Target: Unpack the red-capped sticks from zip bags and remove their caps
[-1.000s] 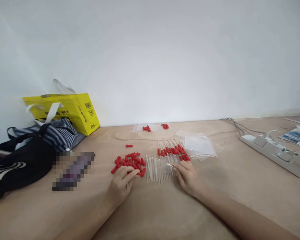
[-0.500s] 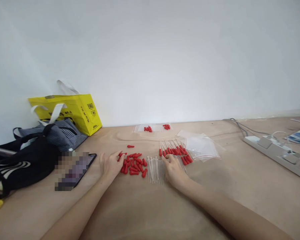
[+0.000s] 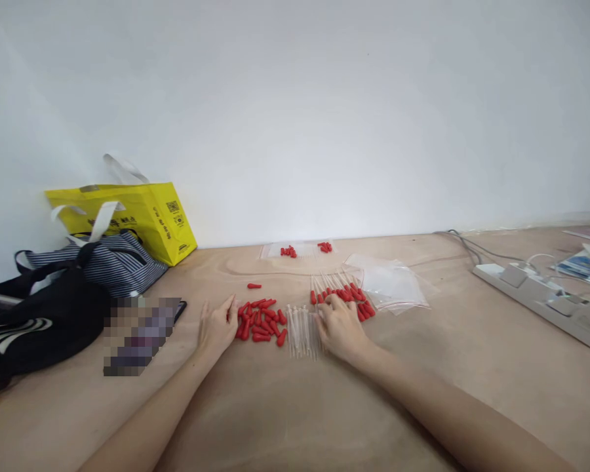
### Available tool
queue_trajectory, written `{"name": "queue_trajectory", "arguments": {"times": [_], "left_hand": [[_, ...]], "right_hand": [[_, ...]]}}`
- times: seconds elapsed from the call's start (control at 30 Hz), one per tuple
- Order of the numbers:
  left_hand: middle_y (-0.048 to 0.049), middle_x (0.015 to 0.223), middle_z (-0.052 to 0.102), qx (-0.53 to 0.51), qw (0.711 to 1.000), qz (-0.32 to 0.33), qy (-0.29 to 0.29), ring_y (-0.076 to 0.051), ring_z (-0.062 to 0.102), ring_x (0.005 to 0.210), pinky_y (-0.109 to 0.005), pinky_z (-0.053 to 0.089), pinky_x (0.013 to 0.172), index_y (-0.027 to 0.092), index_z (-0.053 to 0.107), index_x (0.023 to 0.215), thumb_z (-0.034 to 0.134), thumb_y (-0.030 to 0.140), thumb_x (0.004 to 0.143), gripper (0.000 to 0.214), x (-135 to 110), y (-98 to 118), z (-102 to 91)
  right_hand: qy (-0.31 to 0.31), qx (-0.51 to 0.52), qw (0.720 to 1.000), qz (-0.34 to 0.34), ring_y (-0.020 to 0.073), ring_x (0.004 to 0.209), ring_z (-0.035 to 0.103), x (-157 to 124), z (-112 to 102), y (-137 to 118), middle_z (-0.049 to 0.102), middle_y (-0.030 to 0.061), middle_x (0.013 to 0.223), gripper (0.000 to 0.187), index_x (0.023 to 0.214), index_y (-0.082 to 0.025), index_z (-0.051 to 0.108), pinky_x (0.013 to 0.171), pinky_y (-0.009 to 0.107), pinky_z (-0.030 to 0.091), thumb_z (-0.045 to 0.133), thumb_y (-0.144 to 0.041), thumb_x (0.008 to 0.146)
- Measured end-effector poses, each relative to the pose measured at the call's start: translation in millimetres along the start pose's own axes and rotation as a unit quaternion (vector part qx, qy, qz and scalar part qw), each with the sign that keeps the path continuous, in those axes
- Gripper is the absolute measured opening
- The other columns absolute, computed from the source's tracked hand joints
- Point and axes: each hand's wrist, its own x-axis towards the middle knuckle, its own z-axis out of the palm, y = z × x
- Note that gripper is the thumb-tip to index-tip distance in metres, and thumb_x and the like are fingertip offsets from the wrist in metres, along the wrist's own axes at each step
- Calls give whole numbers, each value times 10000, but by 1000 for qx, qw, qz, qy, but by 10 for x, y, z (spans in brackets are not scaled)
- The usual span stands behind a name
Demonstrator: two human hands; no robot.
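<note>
My left hand (image 3: pixel 220 326) rests at the left edge of a loose pile of red rubber dropper bulbs (image 3: pixel 260 321). Its fingers are apart, the fingertips close to the nearest bulbs, and no held thing shows. My right hand (image 3: pixel 341 328) is curled with thumb and fingers together at the right side of a row of clear dropper tubes (image 3: pixel 301 331). What its fingertips hold, if anything, is hidden. Just beyond it lie droppers with red bulbs fitted (image 3: pixel 347 294), their thin tubes pointing away from me. One single red bulb (image 3: pixel 254 286) lies behind the pile.
Clear zip bags (image 3: pixel 393 285) lie right of the fitted droppers. Against the wall is another bag (image 3: pixel 305 249) with red bulbs. At left are a phone (image 3: pixel 145 337), a black bag (image 3: pixel 44 321), a striped bag (image 3: pixel 122 259) and a yellow bag (image 3: pixel 172 226). A power strip (image 3: pixel 541 305) stands right.
My left hand has drawn back slightly left from the bulbs. My right hand's fingers have curled in more beside the tubes. The view has shifted a little.
</note>
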Motion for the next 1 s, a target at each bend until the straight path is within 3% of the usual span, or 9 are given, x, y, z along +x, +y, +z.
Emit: {"name": "queue_trajectory", "arguments": {"times": [0.17, 0.4, 0.57, 0.7, 0.8, 0.93, 1.0], "left_hand": [[-109, 971, 662, -60, 998, -32, -1, -221, 579, 981, -405, 255, 1011, 112, 532, 1119, 258, 375, 807, 491, 23, -45, 9], [-107, 1057, 621, -69, 997, -16, 26, -230, 536, 1024, -387, 355, 930, 138, 558, 1043, 340, 352, 791, 396, 10, -64, 30], [-106, 1009, 619, -39, 991, 58, 116, -233, 528, 983, -384, 365, 893, 154, 586, 975, 388, 327, 796, 319, -27, -9, -6], [-76, 918, 632, -67, 976, 145, 149, -212, 542, 871, -365, 397, 808, 177, 625, 891, 425, 305, 812, 251, -120, 234, -75], [-47, 884, 640, -94, 958, 224, 150, -185, 543, 832, -329, 399, 750, 207, 632, 898, 437, 257, 825, 214, -214, 511, -105], [-53, 1007, 628, -51, 929, 317, 183, -211, 516, 936, -380, 333, 815, 232, 601, 997, 464, 213, 822, 223, -310, 850, -102], [-36, 952, 647, -38, 913, 357, 192, -198, 529, 894, -395, 300, 837, 238, 595, 991, 465, 209, 827, 212, -342, 957, -86]], "right_hand": [[-54, -54, 987, 139, 250, 914, 493, 295, -109, 338, 589, 114, 918, 237, 843, -151, 602, 718, 360, 265, 408, -286, 815], [-76, -58, 981, 170, 262, 881, 513, 359, -53, 509, 620, 131, 875, 227, 784, -135, 630, 710, 371, 256, 452, -277, 785], [-58, -51, 981, 176, 260, 881, 516, 343, -76, 504, 619, 160, 871, 246, 767, -112, 632, 710, 372, 241, 400, -185, 806], [-38, -25, 982, 182, 244, 888, 512, 314, -147, 480, 621, 129, 888, 273, 833, -144, 626, 697, 349, 244, 362, -213, 838], [-33, 38, 988, 147, 203, 874, 512, 228, -170, 411, 630, 59, 871, 246, 842, -207, 621, 676, 307, 255, 378, -245, 846], [9, 165, 986, 21, 180, 837, 496, 28, -143, 284, 614, 35, 836, 169, 810, -212, 612, 696, 298, 263, 444, -205, 825], [30, 198, 979, -40, 167, 808, 488, -76, -129, 231, 600, 34, 821, 161, 806, -207, 603, 700, 298, 268, 444, -199, 830]]}}
